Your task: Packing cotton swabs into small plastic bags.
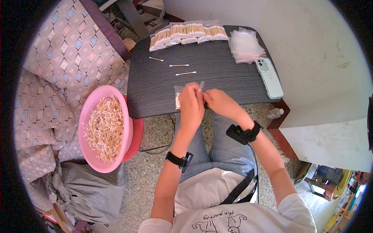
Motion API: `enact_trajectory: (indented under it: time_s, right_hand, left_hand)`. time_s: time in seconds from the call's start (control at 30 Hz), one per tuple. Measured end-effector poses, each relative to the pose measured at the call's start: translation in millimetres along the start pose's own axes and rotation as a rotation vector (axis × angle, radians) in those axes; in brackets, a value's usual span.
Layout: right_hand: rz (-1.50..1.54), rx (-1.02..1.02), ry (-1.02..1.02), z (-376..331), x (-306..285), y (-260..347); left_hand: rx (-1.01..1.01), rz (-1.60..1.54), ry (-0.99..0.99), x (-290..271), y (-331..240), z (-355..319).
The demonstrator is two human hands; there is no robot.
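At the near edge of the dark table, a small clear plastic bag [177, 101] with white cotton swab tips showing lies under my hands. My left hand [191, 103] covers most of the bag, its fingers closed on it. Close beside it, my right hand [219, 100] pinches at the bag's right edge, its fingertips almost touching the left hand. The fingers partly hide the bag's opening. Beyond the hands lie three loose cotton swabs, one nearest [185, 73], one in the middle [179, 65] and one farther left [156, 59].
Several filled swab bags [186, 33] are stacked along the far side of the table [149, 91]. Flat empty clear bags [246, 46] and a pale phone [269, 79] lie at the right. A pink basin [82, 128] full of loose swabs stands left, beside patterned fabric [66, 42].
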State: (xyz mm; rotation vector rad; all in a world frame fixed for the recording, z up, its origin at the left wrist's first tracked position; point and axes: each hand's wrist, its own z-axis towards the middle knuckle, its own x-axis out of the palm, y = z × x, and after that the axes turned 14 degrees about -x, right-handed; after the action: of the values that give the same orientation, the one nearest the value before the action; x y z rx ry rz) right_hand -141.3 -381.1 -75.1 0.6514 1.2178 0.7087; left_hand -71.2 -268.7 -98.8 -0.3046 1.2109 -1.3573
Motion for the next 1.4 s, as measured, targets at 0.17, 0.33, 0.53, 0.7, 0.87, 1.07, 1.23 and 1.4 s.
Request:
enact_trajectory:
  time_s: [0.17, 0.33, 0.53, 0.7, 0.87, 1.07, 1.23, 1.4]
  right_hand:
    - [-0.224, -0.142, 0.061, 12.9, 1.5, -16.0]
    - [-0.256, 0.081, -0.145, 12.7, 14.9, 4.6]
    - [-0.018, 0.019, -0.343, -4.4, 6.0, 15.4]
    - [0.032, -0.018, -0.486, -7.6, 13.3, 6.1]
    - [0.080, 0.002, -0.499, 3.7, 14.2, 2.4]
    - [0.227, 0.067, -0.451, 9.4, 15.5, -0.9]
    - [0.438, 0.064, -0.597, -1.8, 24.8, -9.5]
    - [0.291, -0.017, -0.654, -6.5, 31.7, -12.8]
  left_hand:
    - [0.034, 0.037, 0.019, -1.5, -2.1, -4.3]
    - [0.029, 0.072, 0.004, -2.2, -2.3, -5.5]
    - [-0.170, -0.016, 0.019, -3.9, 3.3, -0.2]
    - [-0.230, -0.011, 0.031, -3.4, -0.8, -2.1]
    - [-0.259, -0.085, 0.060, -6.5, -6.5, -3.6]
    - [-0.005, 0.080, -0.018, -6.4, 3.6, -1.6]
    - [-0.116, 0.042, 0.010, -3.4, 1.9, -1.3]
    - [-0.211, 0.000, 0.003, -3.0, 2.9, -1.2]
